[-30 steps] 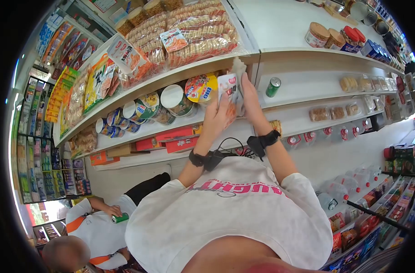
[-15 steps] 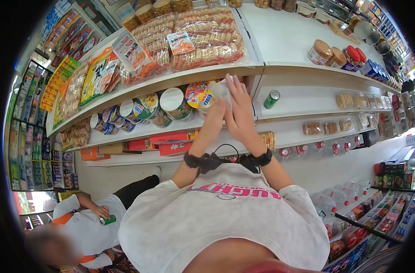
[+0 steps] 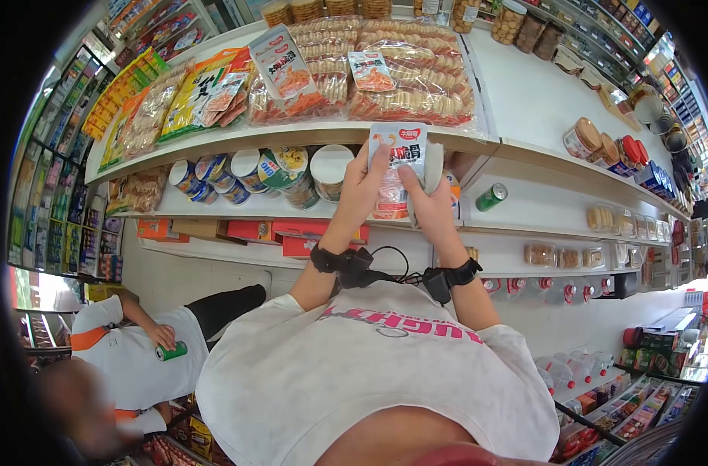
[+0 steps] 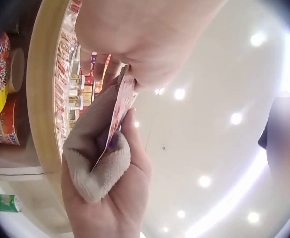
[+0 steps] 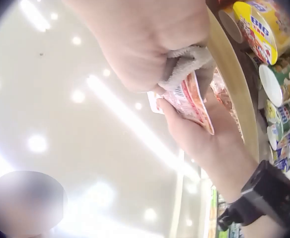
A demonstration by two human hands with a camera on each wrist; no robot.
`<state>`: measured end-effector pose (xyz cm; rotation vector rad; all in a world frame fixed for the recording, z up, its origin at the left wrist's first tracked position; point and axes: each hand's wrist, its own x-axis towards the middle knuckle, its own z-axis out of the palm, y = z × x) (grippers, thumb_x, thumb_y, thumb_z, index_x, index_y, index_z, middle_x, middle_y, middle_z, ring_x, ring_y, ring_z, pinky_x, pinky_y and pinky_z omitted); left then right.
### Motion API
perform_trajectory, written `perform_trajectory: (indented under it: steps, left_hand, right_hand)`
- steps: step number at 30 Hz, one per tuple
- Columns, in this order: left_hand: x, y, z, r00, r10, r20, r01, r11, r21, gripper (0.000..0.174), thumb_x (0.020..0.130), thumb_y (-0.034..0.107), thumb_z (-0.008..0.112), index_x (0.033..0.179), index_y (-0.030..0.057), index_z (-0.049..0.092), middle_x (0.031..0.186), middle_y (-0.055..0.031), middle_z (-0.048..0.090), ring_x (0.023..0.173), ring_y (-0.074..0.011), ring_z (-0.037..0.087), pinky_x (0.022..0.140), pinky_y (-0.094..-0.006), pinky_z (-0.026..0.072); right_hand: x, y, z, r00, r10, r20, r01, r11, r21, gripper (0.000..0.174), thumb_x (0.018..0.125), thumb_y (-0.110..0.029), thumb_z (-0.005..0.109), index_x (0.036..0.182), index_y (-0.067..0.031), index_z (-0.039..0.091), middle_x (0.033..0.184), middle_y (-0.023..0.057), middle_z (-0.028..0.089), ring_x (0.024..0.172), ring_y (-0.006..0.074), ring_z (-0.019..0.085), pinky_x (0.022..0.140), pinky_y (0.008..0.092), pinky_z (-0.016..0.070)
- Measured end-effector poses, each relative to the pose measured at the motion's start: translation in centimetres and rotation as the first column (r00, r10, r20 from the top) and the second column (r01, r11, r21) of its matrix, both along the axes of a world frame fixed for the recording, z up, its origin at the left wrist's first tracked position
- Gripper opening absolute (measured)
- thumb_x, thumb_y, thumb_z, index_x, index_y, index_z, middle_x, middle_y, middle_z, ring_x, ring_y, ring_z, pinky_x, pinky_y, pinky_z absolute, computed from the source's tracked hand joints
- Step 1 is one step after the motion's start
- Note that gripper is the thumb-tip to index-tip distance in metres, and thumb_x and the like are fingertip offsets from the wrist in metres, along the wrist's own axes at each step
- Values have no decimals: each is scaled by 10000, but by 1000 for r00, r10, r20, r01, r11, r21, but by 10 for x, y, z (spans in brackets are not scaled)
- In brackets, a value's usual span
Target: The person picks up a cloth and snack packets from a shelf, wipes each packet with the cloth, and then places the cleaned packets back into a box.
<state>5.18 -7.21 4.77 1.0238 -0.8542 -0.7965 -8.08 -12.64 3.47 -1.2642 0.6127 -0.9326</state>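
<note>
My left hand (image 3: 358,186) grips the left edge of a red-and-white snack pouch (image 3: 399,141), its thumb on the printed front. On the pouch's other side, my right hand (image 3: 433,208) pinches it with the thumb in front. A pale grey fuzzy cloth (image 3: 434,165) sits in the right hand, behind and beside the pouch. In the left wrist view the cloth (image 4: 98,183) folds around the pouch's edge within the right palm. From the right wrist, the left fingers hold the pouch (image 5: 197,106) from below, with the cloth (image 5: 189,64) above it.
Bagged round crackers (image 3: 412,74) and similar pouches (image 3: 285,70) lie on the upper shelf (image 3: 307,133). Below stand instant noodle tubs (image 3: 332,172) and a green can (image 3: 491,197). At lower left another person (image 3: 148,349) holds a green can (image 3: 171,351).
The pouch was tilted edge-on, then mostly covered by the cloth and hands pressed together. Now its printed front shows, with the cloth at its right. The head view has shifted.
</note>
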Motion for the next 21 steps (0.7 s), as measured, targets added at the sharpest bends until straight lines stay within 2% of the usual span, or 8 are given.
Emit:
perform_trajectory:
  steps: [6, 12, 13, 16, 17, 18, 19, 21]
  left_hand:
    - [22, 14, 7, 972, -115, -207, 129, 990, 55, 396, 1104, 299, 560, 1345, -14, 594, 1147, -42, 692, 1051, -75, 604, 911, -263, 502]
    - [33, 8, -4, 951, 150, 271, -131, 987, -88, 509, 1074, 179, 601, 1509, -21, 429, 1373, -109, 601, 1157, -139, 622, 967, -273, 514]
    - [33, 10, -10, 967, -1, 256, 18, 998, -62, 583, 1110, 278, 533, 1581, 3, 327, 1474, -119, 525, 1237, -173, 593, 1038, -308, 492]
    - [29, 11, -27, 967, -211, -141, 224, 972, 77, 599, 1135, 404, 431, 1577, 8, 343, 1475, -112, 534, 1263, -189, 585, 1083, -336, 465]
    - [19, 11, -31, 977, -106, -185, 112, 993, 25, 650, 1132, 514, 347, 1504, -7, 461, 1381, -101, 569, 1249, -181, 552, 1052, -313, 453]
    - [22, 13, -30, 967, -163, -193, 175, 984, 43, 626, 1132, 495, 365, 1477, -14, 488, 1379, -103, 570, 1241, -184, 551, 1057, -322, 447]
    - [27, 17, -29, 954, -220, -203, 236, 970, 60, 603, 1133, 475, 384, 1450, -21, 515, 1378, -105, 571, 1233, -186, 550, 1061, -330, 442]
    - [28, 22, -22, 979, -196, -57, 201, 974, 100, 561, 1132, 438, 421, 1398, -35, 561, 1368, -109, 575, 1202, -180, 559, 1044, -332, 447]
  right_hand:
    - [21, 13, 11, 997, -32, 74, 33, 999, -13, 270, 997, -198, 736, 1158, 15, 702, 1012, 23, 735, 873, 60, 631, 765, 256, 516]
    - [31, 9, 17, 954, -297, 29, 298, 941, -160, 335, 993, -153, 696, 1259, 44, 644, 1161, 116, 730, 1010, 166, 673, 908, 319, 519]
    - [33, 11, 13, 969, -248, 16, 239, 912, -333, 386, 999, -154, 669, 1318, 52, 601, 1256, 153, 679, 1114, 215, 637, 978, 343, 484]
    - [43, 20, 11, 979, -190, -73, 81, 692, -717, 531, 1017, -169, 585, 1473, 73, 460, 1511, 237, 494, 1390, 343, 482, 1159, 402, 359]
    - [46, 27, 13, 968, -230, -97, 68, 616, -784, 570, 1024, -181, 554, 1510, 78, 406, 1576, 247, 411, 1459, 374, 397, 1201, 413, 304]
    - [48, 31, 16, 955, -273, -117, 50, 537, -842, 610, 1031, -192, 524, 1547, 83, 353, 1641, 256, 329, 1528, 404, 312, 1242, 424, 249]
    - [46, 24, 16, 954, -250, -164, 2, 553, -833, 643, 1055, -230, 462, 1574, 97, 268, 1699, 248, 194, 1579, 430, 172, 1271, 439, 192]
    - [60, 17, 13, 943, -327, -55, 183, 653, -734, 607, 1067, -262, 476, 1543, 90, 340, 1643, 245, 319, 1539, 384, 289, 1244, 420, 251]
